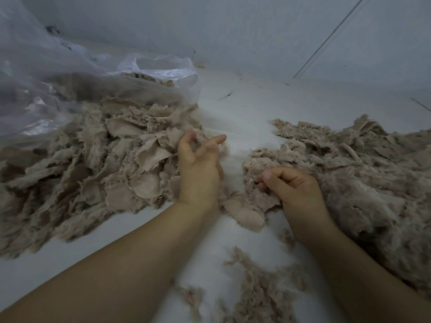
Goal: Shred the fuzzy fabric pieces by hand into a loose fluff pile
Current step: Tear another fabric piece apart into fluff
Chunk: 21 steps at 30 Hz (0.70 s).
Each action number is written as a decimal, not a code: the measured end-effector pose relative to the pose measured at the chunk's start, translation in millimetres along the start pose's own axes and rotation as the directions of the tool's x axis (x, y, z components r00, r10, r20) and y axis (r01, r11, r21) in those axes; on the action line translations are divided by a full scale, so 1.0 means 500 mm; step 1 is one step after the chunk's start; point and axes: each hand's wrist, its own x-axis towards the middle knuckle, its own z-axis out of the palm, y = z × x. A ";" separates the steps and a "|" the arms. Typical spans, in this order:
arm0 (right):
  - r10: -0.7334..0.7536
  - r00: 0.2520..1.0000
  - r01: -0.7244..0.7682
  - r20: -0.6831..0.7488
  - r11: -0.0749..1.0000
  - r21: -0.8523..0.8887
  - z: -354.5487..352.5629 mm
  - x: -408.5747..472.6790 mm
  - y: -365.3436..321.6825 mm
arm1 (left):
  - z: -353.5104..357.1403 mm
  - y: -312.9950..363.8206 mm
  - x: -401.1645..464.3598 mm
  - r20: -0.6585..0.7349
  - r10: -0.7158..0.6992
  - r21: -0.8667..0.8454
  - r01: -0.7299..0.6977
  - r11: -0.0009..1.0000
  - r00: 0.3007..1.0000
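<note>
A big heap of beige fuzzy fabric pieces (93, 159) spreads over the white floor on the left. On the right lies a pile of shredded beige fluff (361, 173). My left hand (198, 169) is at the right edge of the fabric heap, thumb and fingers loosely spread and touching a piece there. My right hand (293, 190) has its fingers curled, pinching a tuft at the left edge of the fluff pile. One flat fabric piece (245, 215) lies between my wrists.
A large clear plastic bag (58, 89) with more fabric inside lies open at the left rear. Loose fluff scraps (251, 287) litter the white floor (233, 113) near me. A grey wall (233, 31) closes the back.
</note>
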 end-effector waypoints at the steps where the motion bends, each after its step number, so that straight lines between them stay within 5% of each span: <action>1: 0.004 1.000 -0.004 -0.011 1.000 -0.008 -0.001 0.000 0.001 | 0.001 -0.003 -0.005 0.032 0.000 0.089 -0.003 0.996 0.999; 3: 0.015 0.999 -0.016 -0.036 1.000 -0.014 -0.002 0.000 0.003 | 0.000 -0.011 -0.009 0.137 0.033 0.444 -0.091 0.891 0.990; 5: 0.024 0.997 -0.024 -0.071 1.000 -0.005 -0.002 0.000 0.002 | -0.004 -0.016 -0.007 0.279 -0.002 0.751 -0.217 0.624 0.960; 8: 0.028 0.994 -0.027 -0.105 1.000 0.006 -0.003 0.001 0.003 | -0.002 0.004 -0.009 0.437 -0.175 0.896 -0.409 0.174 0.882; 10: 0.017 0.994 -0.020 -0.104 0.999 -0.026 -0.004 0.001 0.002 | -0.003 0.016 -0.009 0.474 -0.297 0.877 -0.476 0.070 0.829; 14: -0.006 0.991 -0.005 -0.133 0.996 -0.085 -0.002 0.000 0.005 | -0.014 0.013 0.005 0.506 -0.317 0.862 -0.479 0.163 0.802; 18: -0.012 1.000 0.012 0.002 0.999 -0.033 0.000 -0.006 -0.004 | -0.006 -0.002 -0.003 0.478 -0.180 0.742 -0.286 0.606 0.859; 21: -0.072 0.988 0.092 0.140 0.986 -0.143 0.000 -0.011 -0.002 | 0.004 -0.010 -0.014 0.453 -0.176 0.580 -0.139 0.803 0.874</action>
